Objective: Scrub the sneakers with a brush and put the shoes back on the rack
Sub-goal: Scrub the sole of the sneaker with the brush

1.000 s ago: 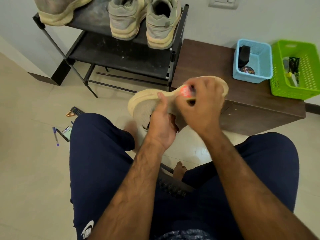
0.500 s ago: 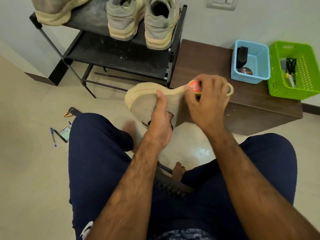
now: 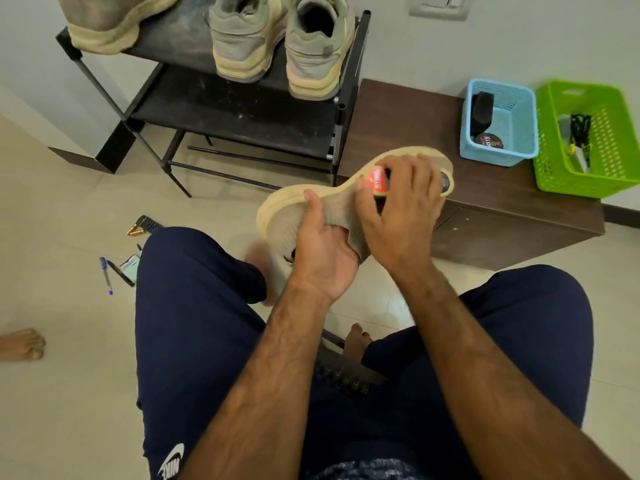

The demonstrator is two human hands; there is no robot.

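Observation:
A beige knit sneaker (image 3: pixel 287 220) lies on its side in the air above my knees. My left hand (image 3: pixel 323 247) grips it, thumb on the upper and fingers inside the opening. My right hand (image 3: pixel 405 216) holds a small brush with a red end (image 3: pixel 377 180) against the sneaker's side near the heel; its bristles are hidden under my fingers. On the top shelf of the black shoe rack (image 3: pixel 349 84) stand a grey-green pair of sneakers (image 3: pixel 280 39) and one dusty shoe (image 3: pixel 114 22) at the left.
A dark wooden bench (image 3: pixel 408 123) stands right of the rack, bearing a blue basket (image 3: pixel 519 133) and a green basket (image 3: pixel 620 161). Pens and small items (image 3: pixel 117 271) lie on the tiled floor at left. A person's bare foot (image 3: pixel 22 342) shows at the left edge.
My right hand has slid the brush along the sneaker's side toward the heel. The left hand's grip on the shoe has barely changed.

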